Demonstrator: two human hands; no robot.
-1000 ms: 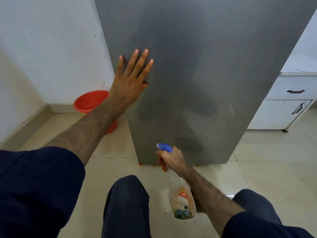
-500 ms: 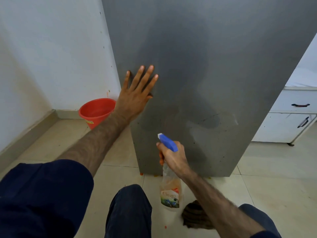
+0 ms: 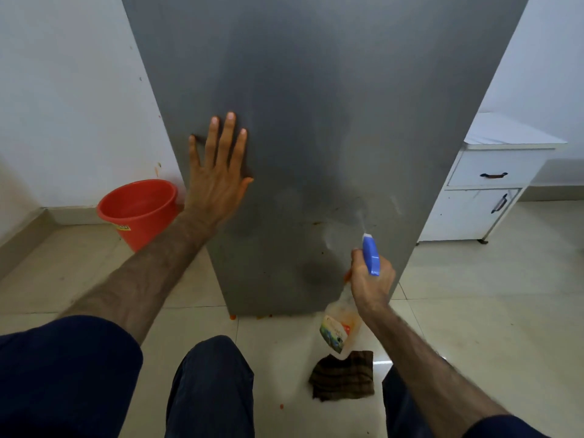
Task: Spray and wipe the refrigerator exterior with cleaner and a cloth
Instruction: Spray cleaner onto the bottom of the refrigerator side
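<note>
The grey refrigerator (image 3: 316, 105) stands straight ahead, its flat side facing me. My left hand (image 3: 218, 172) lies flat against its left part, fingers spread. My right hand (image 3: 371, 279) grips the neck of a clear spray bottle (image 3: 339, 324) with a blue trigger head, nozzle aimed at the lower right of the panel. A faint mist hangs just above the nozzle, and pale wet marks show on the panel there. A dark checked cloth (image 3: 343, 376) lies crumpled on the floor below the bottle.
An orange bucket (image 3: 139, 210) stands on the floor left of the refrigerator, near the white wall. A white cabinet (image 3: 486, 197) with a drawer and a door is at the right. My knees in dark trousers fill the bottom. Small orange bits lie at the refrigerator's foot.
My right hand has carried the spray bottle to the right and up along the panel, and mist now shows at the nozzle. My left hand stays flat on the refrigerator.
</note>
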